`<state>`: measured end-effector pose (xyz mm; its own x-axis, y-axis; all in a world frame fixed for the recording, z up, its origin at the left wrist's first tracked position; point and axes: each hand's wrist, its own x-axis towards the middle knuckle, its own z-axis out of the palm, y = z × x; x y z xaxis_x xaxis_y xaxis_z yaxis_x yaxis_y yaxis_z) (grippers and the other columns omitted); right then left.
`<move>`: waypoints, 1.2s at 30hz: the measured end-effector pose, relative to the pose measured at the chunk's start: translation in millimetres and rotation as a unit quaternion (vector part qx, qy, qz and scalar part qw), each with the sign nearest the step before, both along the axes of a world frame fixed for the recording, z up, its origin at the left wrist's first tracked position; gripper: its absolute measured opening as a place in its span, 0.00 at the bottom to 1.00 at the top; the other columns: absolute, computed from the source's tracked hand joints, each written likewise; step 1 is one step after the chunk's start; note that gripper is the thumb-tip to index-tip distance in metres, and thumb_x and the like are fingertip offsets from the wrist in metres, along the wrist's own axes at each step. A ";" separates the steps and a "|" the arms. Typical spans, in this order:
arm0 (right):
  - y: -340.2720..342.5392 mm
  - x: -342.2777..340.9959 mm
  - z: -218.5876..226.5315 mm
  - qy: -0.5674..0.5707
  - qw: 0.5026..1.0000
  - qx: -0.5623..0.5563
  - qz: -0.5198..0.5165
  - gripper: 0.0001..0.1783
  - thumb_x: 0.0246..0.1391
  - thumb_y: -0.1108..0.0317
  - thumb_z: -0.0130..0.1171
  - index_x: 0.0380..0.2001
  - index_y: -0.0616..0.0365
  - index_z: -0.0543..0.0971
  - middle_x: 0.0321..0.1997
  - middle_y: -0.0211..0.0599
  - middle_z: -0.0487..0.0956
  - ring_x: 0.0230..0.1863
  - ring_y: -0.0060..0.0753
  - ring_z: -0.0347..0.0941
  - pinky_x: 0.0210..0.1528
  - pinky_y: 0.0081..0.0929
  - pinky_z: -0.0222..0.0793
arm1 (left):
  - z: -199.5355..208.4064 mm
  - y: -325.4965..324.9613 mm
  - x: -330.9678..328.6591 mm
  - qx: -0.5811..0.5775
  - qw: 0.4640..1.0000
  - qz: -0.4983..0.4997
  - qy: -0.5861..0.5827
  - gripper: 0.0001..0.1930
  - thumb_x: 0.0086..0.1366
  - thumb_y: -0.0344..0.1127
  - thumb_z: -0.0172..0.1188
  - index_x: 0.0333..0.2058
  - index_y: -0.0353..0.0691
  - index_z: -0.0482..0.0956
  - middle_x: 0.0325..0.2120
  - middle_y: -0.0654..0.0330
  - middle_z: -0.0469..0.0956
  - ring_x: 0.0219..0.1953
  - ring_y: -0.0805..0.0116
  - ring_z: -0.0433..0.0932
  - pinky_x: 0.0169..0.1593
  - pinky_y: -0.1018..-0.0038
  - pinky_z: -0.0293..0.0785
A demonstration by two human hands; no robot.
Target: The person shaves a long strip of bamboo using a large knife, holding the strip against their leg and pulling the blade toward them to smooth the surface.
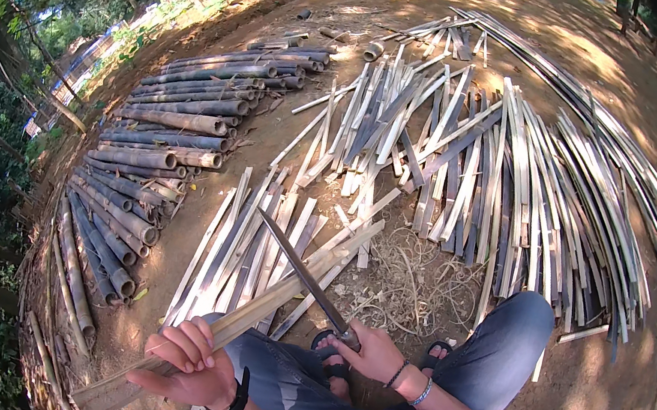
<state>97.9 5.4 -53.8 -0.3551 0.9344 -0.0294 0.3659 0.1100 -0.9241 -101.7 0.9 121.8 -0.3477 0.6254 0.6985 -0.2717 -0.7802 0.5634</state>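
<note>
My left hand [185, 362] is closed around a long split bamboo strip [263, 307], palm turned partly up. The strip slants from the lower left, across my left thigh, toward the middle of the ground. In my right hand [374, 356] is the dark handle of a long knife [304, 273]. Its narrow, pointed blade aims up and left and crosses over the strip in this view. Whether the edge touches the bamboo I cannot tell. Thin curled bamboo shavings [418, 294] lie heaped on the ground beyond my feet.
Split bamboo strips [528, 204] fan out in a wide pile ahead and to the right. More strips [230, 249] lie just left of centre. Uncut bamboo poles [178, 119] are stacked at the left. My bent knees and sandalled feet [336, 367] are close below the knife.
</note>
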 end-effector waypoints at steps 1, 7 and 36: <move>1.5 5.4 -5.6 0.008 0.998 0.060 -0.010 0.16 0.53 0.60 0.61 0.33 0.63 0.71 0.24 0.52 0.76 0.29 0.59 0.75 0.31 0.46 0.70 | -3.5 -1.0 6.3 0.007 0.999 0.011 -0.041 0.35 0.68 0.68 0.34 0.12 0.46 0.58 0.08 0.67 0.58 0.10 0.78 0.56 0.20 0.78 0.53; 7.4 19.0 -15.1 -0.066 0.996 0.009 -0.067 0.12 0.50 0.66 0.58 0.31 0.65 0.71 0.23 0.55 0.74 0.30 0.61 0.73 0.34 0.46 0.68 | -3.3 -16.5 16.0 0.036 0.997 -0.011 0.074 0.35 0.68 0.66 0.39 0.12 0.44 0.59 0.08 0.67 0.59 0.10 0.75 0.59 0.21 0.78 0.54; 130.9 174.0 71.8 0.067 0.933 0.140 -0.324 0.14 0.55 0.63 0.63 0.24 0.61 0.72 0.19 0.26 0.72 0.22 0.16 0.66 0.25 0.20 0.61 | 105.4 180.6 19.0 -0.122 0.992 -0.042 0.017 0.27 0.70 0.56 0.47 0.17 0.45 0.62 0.12 0.69 0.57 0.14 0.80 0.57 0.20 0.81 0.57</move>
